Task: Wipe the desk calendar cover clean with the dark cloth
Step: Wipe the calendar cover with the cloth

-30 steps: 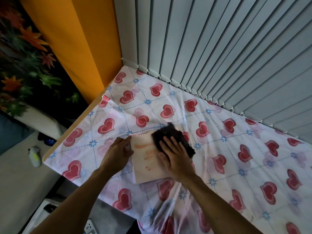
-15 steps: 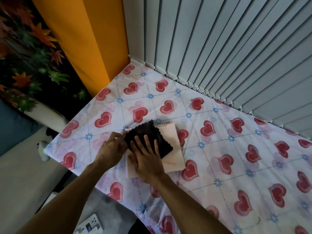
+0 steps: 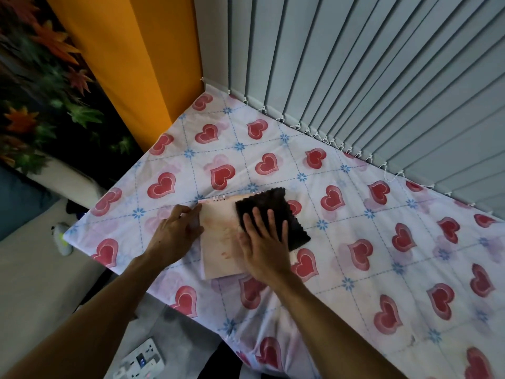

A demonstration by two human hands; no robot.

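A pale pink desk calendar with a spiral binding along its far edge lies flat on the table, its cover marked with orange-brown smears. A dark cloth covers the calendar's right half and hangs over its right edge. My right hand lies flat on the cloth with fingers spread, pressing it down. My left hand rests on the calendar's left edge, fingertips holding it in place.
The table wears a white cloth with red hearts. Grey vertical blinds stand along its far side, an orange wall at the left. Below the near-left edge lie a power strip and a white object on the floor.
My right hand has slid the cloth from the calendar's left part over to its right half, uncovering the smeared left side. The left hand stays on the left edge.
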